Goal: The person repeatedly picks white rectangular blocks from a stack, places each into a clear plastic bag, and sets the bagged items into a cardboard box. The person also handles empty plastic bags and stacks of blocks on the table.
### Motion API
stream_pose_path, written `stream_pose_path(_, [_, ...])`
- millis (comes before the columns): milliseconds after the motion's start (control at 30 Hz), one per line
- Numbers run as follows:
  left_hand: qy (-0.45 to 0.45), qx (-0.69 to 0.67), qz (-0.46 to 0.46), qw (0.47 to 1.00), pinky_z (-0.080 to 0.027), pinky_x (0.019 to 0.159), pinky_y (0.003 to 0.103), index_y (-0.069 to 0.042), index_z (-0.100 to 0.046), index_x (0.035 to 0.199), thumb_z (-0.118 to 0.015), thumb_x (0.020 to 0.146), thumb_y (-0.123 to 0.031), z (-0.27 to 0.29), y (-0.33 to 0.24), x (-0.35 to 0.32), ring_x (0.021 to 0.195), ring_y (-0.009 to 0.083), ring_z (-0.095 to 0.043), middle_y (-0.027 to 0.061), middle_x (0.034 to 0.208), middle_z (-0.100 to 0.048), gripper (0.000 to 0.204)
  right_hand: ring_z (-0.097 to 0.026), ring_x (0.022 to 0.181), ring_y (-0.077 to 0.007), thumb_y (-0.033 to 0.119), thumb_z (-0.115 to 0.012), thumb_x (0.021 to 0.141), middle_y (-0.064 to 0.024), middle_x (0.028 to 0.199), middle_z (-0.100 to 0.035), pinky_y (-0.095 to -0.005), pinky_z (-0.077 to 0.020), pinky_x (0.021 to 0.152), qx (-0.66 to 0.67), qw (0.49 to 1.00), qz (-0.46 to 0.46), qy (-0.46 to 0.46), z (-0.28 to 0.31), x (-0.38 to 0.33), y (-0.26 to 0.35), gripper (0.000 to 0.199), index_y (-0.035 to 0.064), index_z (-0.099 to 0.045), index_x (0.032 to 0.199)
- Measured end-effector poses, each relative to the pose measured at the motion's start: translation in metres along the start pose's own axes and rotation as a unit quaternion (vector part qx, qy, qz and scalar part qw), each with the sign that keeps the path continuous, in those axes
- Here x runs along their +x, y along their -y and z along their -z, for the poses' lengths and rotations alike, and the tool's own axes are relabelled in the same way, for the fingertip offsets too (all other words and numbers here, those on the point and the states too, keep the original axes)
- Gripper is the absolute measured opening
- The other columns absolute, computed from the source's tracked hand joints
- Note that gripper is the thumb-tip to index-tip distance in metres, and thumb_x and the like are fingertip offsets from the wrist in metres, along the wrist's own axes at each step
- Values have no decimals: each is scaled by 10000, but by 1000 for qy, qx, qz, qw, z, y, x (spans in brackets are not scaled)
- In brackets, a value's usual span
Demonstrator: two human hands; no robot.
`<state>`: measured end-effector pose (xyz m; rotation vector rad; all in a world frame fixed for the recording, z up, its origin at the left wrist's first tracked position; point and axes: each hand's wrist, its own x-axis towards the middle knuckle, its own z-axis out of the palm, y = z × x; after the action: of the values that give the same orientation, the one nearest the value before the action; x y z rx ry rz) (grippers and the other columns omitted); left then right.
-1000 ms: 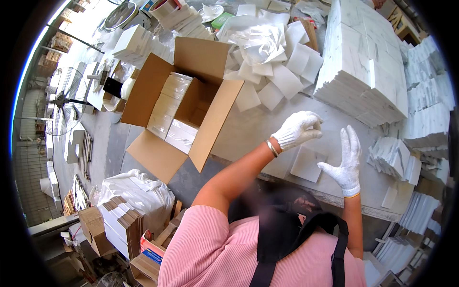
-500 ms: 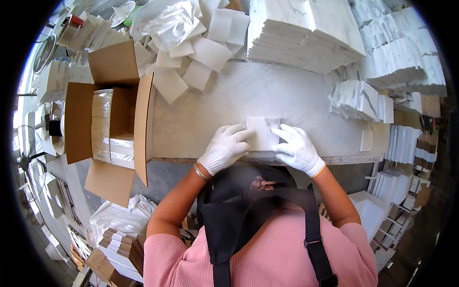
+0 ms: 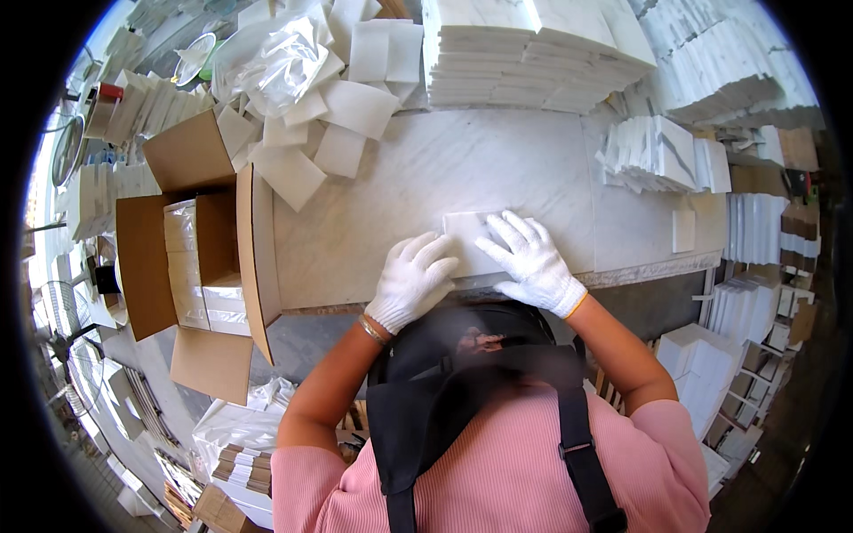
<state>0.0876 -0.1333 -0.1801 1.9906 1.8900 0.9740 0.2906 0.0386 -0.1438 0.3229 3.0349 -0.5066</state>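
Between my two gloved hands, a flat white square piece (image 3: pixel 467 238) lies on the worktable near its front edge. It looks like a tile or a foam sheet laid over one; I cannot tell which. My left hand (image 3: pixel 414 282), in a white knit glove, has its bent fingers closed against the piece's left edge, the thumb hidden. Spread across the right part of the piece, my right hand (image 3: pixel 533 265) lies with its fingers apart and stretched out. It covers the piece's right corner.
An open cardboard box (image 3: pixel 147 271) with wrapped packs (image 3: pixel 182 253) stands at the left. Loose white foam sheets (image 3: pixel 289 173) and clear plastic (image 3: pixel 289 67) lie behind it. Marbled tile stacks (image 3: pixel 533 67) line the back; smaller tiles (image 3: pixel 671 155) stand at the right of the table (image 3: pixel 355 231).
My right hand has moved from the piece's right edge to lie over it, fingers pointing up and left. My left hand stays at the left edge. The whole view has turned slightly.
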Motion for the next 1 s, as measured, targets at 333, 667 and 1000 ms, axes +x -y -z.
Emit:
stream_pose_path(333, [-29, 23, -19, 999, -468, 954, 487, -133, -649, 1077, -808, 649, -204, -10, 6, 2, 1159, 345, -591, 124, 1273, -614, 462, -457, 1352, -368, 281, -840, 656, -158, 1464, -474, -505, -389, 1091, 19, 997, 24, -75, -5, -3, -17, 785, 158, -567, 1382])
stream_pose_path(667, [-54, 42, -17, 998, -490, 920, 472, -162, -666, 1010, -820, 648, -216, -11, 9, 16, 1130, 329, -609, 111, 1250, -630, 397, -471, 1328, -369, 281, -802, 697, -153, 1437, -503, -510, -391, 1088, 21, 995, 36, -87, -9, 3, -31, 690, 157, -595, 1343])
stream_pose_path(1000, [-62, -5, 13, 998, -485, 926, 481, -176, -703, 967, -830, 670, -198, -14, 11, 9, 1153, 356, -608, 130, 1268, -643, 323, -478, 1334, -359, 316, -799, 722, -134, 1421, -535, -524, -381, 1089, 82, 991, 95, -43, 5, 6, -29, 569, 169, -666, 1255])
